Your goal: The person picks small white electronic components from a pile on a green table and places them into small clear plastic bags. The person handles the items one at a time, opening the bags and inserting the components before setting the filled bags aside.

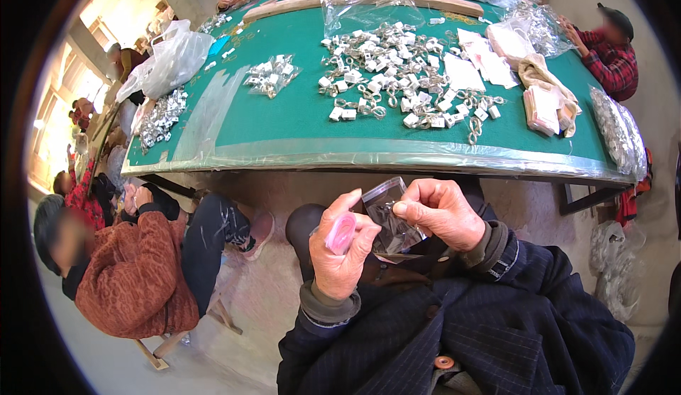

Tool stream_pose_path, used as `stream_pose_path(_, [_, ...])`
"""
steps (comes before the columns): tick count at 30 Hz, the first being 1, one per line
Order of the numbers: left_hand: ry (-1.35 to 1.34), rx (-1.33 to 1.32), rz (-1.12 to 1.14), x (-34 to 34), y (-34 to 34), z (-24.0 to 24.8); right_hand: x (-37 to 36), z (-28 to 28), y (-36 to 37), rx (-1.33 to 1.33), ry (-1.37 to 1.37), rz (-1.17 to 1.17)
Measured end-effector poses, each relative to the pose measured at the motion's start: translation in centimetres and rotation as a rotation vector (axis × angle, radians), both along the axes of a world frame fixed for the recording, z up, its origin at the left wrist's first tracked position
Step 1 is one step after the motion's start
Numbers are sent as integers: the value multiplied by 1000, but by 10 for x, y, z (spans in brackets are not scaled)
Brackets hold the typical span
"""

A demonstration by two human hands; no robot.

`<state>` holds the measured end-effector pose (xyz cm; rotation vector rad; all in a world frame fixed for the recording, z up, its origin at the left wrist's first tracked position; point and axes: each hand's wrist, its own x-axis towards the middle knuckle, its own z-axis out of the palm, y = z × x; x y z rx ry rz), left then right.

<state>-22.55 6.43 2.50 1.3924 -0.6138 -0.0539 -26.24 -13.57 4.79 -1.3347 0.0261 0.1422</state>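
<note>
My left hand [333, 260] is closed round a rolled-up pink and white piece [342, 233], whose coiled end faces up between thumb and fingers. What it is made of I cannot tell for sure. With thumb and forefinger my right hand [448, 214] pinches the edge of a small clear plastic bag [389, 219]. The bag hangs between both hands above my lap, and my left fingertips are close to its near side. Whether they touch it I cannot make out.
Before me stands a green-covered table [284, 122] bearing a heap of small white blocks with metal chains [386, 65], a filled clear bag [272, 76] and pink-white packets [543, 108]. A person in a rust-brown sweater [135, 281] sits at my left; others sit round the table.
</note>
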Motion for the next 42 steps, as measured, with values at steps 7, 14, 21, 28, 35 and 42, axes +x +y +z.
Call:
stream_pose_path(7, [-395, 249, 80, 8, 4, 4, 0, 4, 8, -51, -74, 40])
stream_pose_path(14, [-971, 635, 421, 9, 41, 46, 3, 0, -4, -75, -98, -215])
stream_pose_path(21, [-1015, 608, 469, -18, 69, 72, 3, 1, 8, -37, -81, -137])
stream_pose_path(28, [-1004, 389, 385, -29, 76, 87, 1, 4, 15, -21, -118, -146])
stream_pose_path(35, [-736, 260, 192, -25, 82, 71, -1, 11, 20, 24, -110, -94])
stream_pose_path(42, [92, -62, 121, -13, 44, 36, -12, 20, 12, -153, -125, 47])
